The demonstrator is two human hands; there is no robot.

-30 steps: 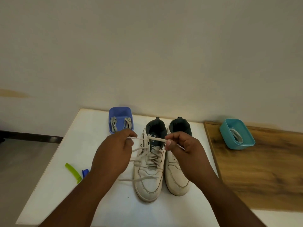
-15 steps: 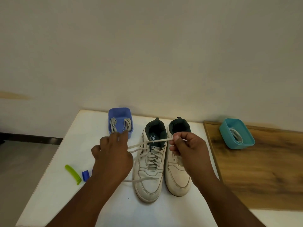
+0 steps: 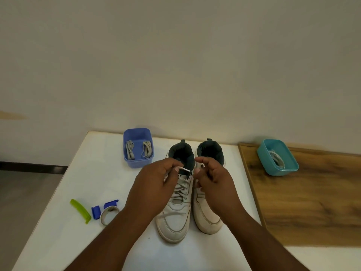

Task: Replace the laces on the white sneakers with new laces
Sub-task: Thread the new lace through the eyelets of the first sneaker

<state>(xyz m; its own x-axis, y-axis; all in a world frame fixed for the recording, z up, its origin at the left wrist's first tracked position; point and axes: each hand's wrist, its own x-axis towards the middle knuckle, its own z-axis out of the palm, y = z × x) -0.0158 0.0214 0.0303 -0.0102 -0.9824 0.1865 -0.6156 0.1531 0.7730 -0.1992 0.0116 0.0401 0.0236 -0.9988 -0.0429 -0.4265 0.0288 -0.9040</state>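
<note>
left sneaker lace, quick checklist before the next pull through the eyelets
1. Lace end gripped: ok, the left hand pinches the lace tip over the left sneaker.
2. Other hand on the lace: cannot tell, the right hand has curled fingers by the top eyelets, but what it holds is hidden.
3. Lower rows threaded: ok, crossed lace shows on the tongue.
4. Right sneaker laced: not ok, no lace shows on it.
5. Spare laces ready: ok, two bundles lie in the blue tub.
6. Slack free: cannot tell, a loose strand crosses the toe and runs under the left forearm.
</note>
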